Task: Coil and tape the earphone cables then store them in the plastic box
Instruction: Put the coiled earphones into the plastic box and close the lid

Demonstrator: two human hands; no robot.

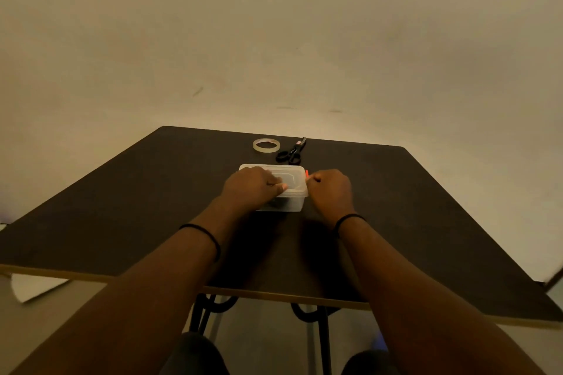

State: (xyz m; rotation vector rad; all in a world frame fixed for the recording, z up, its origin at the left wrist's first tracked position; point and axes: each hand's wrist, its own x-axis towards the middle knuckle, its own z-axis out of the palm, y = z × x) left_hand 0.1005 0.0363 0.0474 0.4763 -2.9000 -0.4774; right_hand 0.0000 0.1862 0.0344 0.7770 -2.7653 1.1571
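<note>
A clear plastic box (293, 202) with its lid on stands in the middle of the dark table (122, 192). My left hand (253, 186) lies on top of the lid, fingers bent and pressing down. My right hand (330, 192) is curled at the box's right edge, fingers against the lid's rim near a small orange tab (306, 173). Something dark shows faintly through the box's front wall; I cannot tell what it is. No loose earphone cable is visible on the table.
A roll of clear tape (266, 145) lies beyond the box near the table's far edge. Black-handled scissors (291, 151) lie just right of the tape. A plain wall rises behind the table.
</note>
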